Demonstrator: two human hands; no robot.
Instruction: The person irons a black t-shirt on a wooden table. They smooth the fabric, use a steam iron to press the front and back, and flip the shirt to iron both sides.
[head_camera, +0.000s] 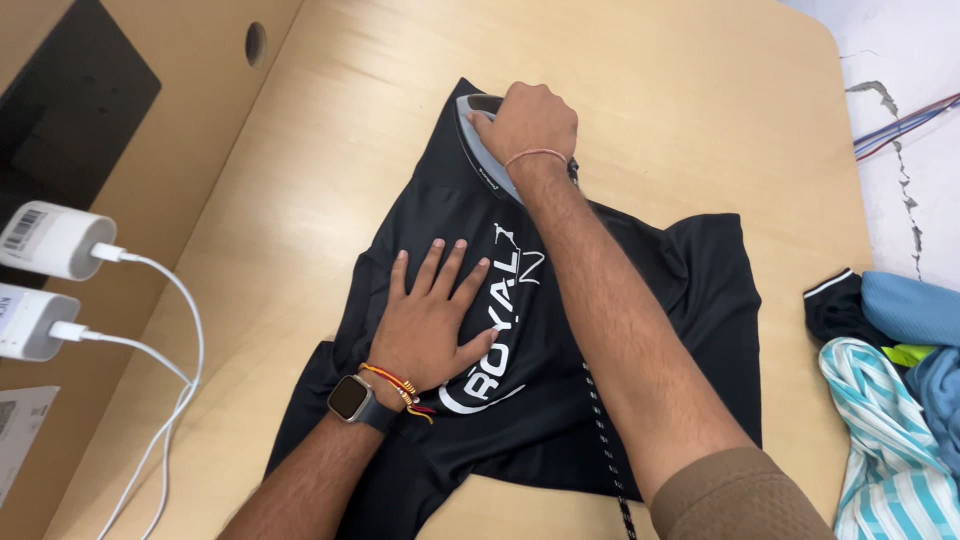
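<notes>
The right hand (525, 122) is clamped on the iron (484, 140) at top centre; the left hand (428, 322) lies flat, fingers spread, on the black T-shirt (640, 300) mid-table (300, 170). Lingering in one spot could scorch the fabric; the cord (600, 440) might snag.

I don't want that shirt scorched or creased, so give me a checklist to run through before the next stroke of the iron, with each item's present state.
1. Right hand grips the grey clothes iron firmly: ok.
2. Left hand lies flat on the black printed T-shirt, fingers spread, pinning it: ok.
3. Left hand clear of the iron: ok, they are apart.
4. Fabric ahead of the iron smooth: not ok, folds show near the collar and sleeve.
5. Dotted black iron cord off the ironing path: not ok, it trails across the shirt.
6. Iron heat setting: cannot tell, hand hides the dial.
</notes>
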